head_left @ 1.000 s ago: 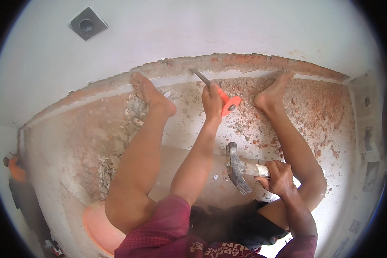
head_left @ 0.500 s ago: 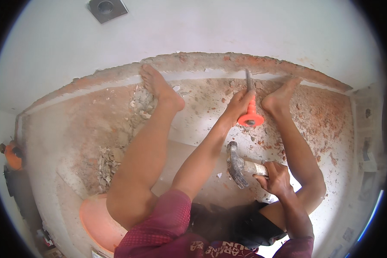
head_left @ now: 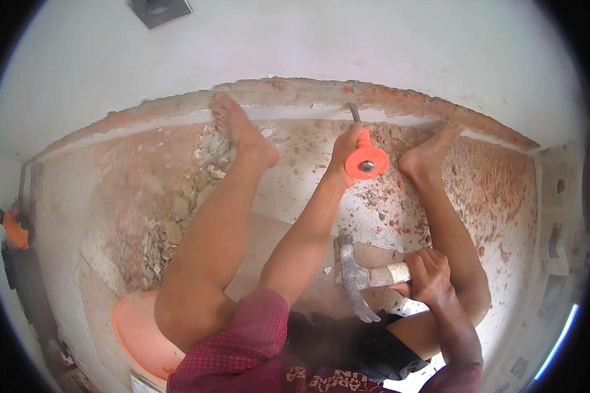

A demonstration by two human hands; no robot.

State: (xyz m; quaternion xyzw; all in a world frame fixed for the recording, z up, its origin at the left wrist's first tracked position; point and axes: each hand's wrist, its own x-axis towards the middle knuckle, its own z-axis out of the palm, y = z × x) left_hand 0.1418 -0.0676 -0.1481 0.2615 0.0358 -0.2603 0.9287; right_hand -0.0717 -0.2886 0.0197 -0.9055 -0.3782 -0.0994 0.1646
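Note:
My left hand (head_left: 347,152) is closed round the red ribbed grip of a chisel (head_left: 368,166), whose round guard and steel striking end face me. The chisel's dark tip reaches the pale strip at the foot of the wall, below the chipped groove (head_left: 295,90) of bare mortar and brick. In my right hand (head_left: 427,274) is a claw hammer (head_left: 355,272), gripped by its pale, worn handle. Its steel head hangs above my lap, apart from the chisel, with the claw pointing down toward me.
My bare feet rest near the wall on both sides of the chisel. Broken rubble (head_left: 167,239) lies left of my left leg, and red brick crumbs (head_left: 498,190) scatter at right. A pinkish basin (head_left: 144,334) stands at lower left; an orange-and-black object (head_left: 17,227) sits at the far left.
The chisel has shifted left along the wall and tilted, so its guard faces me more. The hammer has dropped slightly toward my lap.

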